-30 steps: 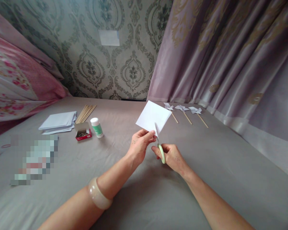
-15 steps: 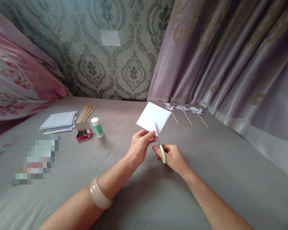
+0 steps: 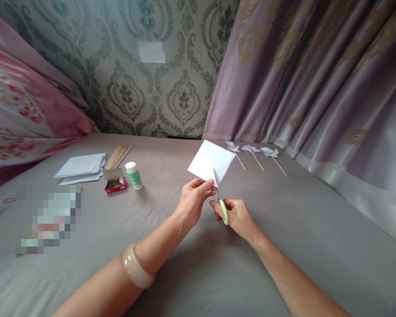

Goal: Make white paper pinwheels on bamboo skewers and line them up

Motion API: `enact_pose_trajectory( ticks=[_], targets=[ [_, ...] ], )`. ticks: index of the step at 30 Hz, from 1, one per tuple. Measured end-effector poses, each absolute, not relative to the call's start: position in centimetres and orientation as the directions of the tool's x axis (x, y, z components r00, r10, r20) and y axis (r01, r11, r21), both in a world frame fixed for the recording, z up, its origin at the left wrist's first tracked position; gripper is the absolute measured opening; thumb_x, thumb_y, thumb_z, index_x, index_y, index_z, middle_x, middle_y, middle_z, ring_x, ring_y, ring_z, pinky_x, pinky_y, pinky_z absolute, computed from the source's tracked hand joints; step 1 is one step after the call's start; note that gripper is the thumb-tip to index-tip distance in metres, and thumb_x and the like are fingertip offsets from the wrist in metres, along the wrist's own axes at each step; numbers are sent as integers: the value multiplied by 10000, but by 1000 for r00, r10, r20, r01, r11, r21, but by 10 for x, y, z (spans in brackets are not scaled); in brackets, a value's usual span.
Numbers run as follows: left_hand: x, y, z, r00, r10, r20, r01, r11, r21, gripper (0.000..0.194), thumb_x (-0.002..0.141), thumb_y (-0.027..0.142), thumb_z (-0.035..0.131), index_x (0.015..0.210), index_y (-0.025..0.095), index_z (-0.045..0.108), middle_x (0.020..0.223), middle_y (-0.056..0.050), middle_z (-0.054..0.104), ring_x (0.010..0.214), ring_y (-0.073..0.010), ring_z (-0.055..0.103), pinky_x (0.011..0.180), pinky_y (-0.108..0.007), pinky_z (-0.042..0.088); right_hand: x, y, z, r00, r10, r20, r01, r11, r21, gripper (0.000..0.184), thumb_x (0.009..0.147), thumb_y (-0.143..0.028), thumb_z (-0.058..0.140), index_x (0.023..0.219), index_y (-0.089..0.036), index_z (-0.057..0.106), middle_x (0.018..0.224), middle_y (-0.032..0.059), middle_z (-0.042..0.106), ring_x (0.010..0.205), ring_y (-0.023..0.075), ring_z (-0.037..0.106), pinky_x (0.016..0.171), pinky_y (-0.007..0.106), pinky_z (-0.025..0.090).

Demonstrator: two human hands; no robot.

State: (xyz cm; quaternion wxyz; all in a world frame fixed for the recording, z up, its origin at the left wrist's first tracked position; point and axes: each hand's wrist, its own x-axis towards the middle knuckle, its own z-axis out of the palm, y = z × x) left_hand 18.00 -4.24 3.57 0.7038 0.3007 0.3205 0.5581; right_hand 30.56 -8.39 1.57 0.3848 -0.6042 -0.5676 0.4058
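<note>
My left hand pinches the lower corner of a white square of paper, holding it up over the grey sheet. My right hand is closed round the pale green handles of small scissors. The blades point up into the paper's lower corner, just right of my left fingertips. A pale bangle sits on my left forearm.
A stack of white paper, wooden sticks, a red box of pins and a green-and-white glue bottle lie at left. Three paper pinwheels on sticks lie by the mauve curtain. A pink floral pillow is far left.
The blades have crept a little further up into the paper's corner. Both hands stay almost where they were.
</note>
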Motion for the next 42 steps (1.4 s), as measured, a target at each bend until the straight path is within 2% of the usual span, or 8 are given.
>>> enact_pose_trajectory(
  ticks=[29,35,38,42],
  targets=[
    [179,-42,36,182,975,-128,-588,212,780,207,585,221,799,619,107,630,622,-31,624,601,-87,577,610,-211,449,306,-85,16,23,999,-25,407,-32,-913,449,714,-541,638,491,-164,541,453,-11,507,450,99,417,451,233,315],
    [180,-43,35,181,976,-123,-590,208,780,199,581,221,793,621,105,637,620,-30,623,600,-87,576,616,-214,450,306,-84,15,24,998,-54,389,-59,-919,431,710,-526,641,505,-162,536,468,-14,504,463,95,410,464,234,311],
    [179,-42,35,182,977,-113,-584,200,787,202,577,223,793,618,105,633,622,-29,621,604,-89,573,618,-217,449,306,-85,17,-43,996,-74,397,-51,-917,413,728,-514,625,533,-164,523,493,-27,483,482,89,394,474,234,299],
    [172,-34,36,135,987,-85,-577,149,803,199,570,227,782,626,117,626,617,-11,607,605,-87,560,605,-213,433,308,-88,22,-174,984,-43,429,36,-903,406,733,-493,627,541,-185,447,497,-58,393,491,77,336,464,231,264]
  ],
)
